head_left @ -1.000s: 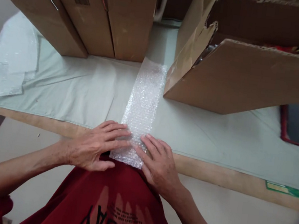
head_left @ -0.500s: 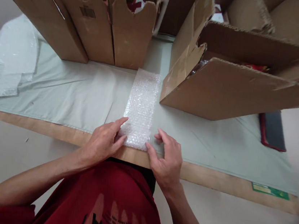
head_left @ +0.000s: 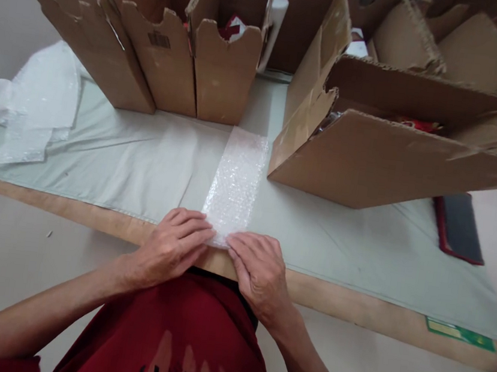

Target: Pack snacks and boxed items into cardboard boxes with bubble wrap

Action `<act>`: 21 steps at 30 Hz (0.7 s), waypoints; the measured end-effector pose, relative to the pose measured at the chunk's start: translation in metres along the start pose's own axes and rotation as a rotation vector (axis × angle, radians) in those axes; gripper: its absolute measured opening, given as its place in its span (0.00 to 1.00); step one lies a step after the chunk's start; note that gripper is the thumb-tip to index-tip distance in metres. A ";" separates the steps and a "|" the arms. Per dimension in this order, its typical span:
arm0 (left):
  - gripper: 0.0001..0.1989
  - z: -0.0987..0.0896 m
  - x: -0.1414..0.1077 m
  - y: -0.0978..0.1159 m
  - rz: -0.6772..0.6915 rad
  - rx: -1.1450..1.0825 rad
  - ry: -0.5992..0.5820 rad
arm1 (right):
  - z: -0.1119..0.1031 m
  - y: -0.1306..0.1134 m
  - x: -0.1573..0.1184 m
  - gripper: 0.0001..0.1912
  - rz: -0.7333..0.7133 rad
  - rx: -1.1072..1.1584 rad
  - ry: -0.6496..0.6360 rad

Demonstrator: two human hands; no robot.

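A strip of bubble wrap [head_left: 236,178] lies flat on the pale green cloth, its near end at the table's front edge. My left hand [head_left: 180,241] is closed on the near left corner of the strip, fingers together over it. On the near right corner, my right hand [head_left: 259,269] is closed in the same way, with the thumb at the edge below the fingers. A short stretch of the bubble wrap's near edge shows between the two hands.
Tall cardboard boxes [head_left: 225,77] stand at the back left, and a larger cardboard box [head_left: 360,160] at the right. A white roll [head_left: 273,32] leans between them. More bubble wrap [head_left: 43,103] lies at the far left. A dark, red-edged flat object [head_left: 461,227] sits at the right.
Both hands have closed onto the near corners of the bubble wrap, and my right hand has moved inward. The view has shifted slightly, so the boxes appear lower.
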State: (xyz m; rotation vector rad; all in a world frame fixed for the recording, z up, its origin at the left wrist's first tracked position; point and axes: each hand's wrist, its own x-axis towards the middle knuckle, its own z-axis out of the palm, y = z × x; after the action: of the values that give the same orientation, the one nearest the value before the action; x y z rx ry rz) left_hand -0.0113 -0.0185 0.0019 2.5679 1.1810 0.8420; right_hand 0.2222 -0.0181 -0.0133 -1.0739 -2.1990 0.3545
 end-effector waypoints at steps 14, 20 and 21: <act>0.12 0.017 0.007 -0.005 -0.178 0.008 0.107 | -0.003 -0.002 -0.008 0.12 -0.009 -0.156 -0.030; 0.17 0.004 -0.002 -0.003 -0.098 -0.165 -0.019 | -0.007 -0.001 -0.002 0.12 0.070 0.019 -0.005; 0.16 0.005 -0.001 -0.005 -0.128 -0.172 -0.016 | -0.008 -0.002 -0.002 0.12 0.090 -0.005 0.010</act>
State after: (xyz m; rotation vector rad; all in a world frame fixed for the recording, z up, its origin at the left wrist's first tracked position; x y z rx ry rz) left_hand -0.0116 -0.0154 -0.0046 2.3320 1.1983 0.8535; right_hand 0.2272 -0.0208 -0.0072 -1.1769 -2.1484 0.3827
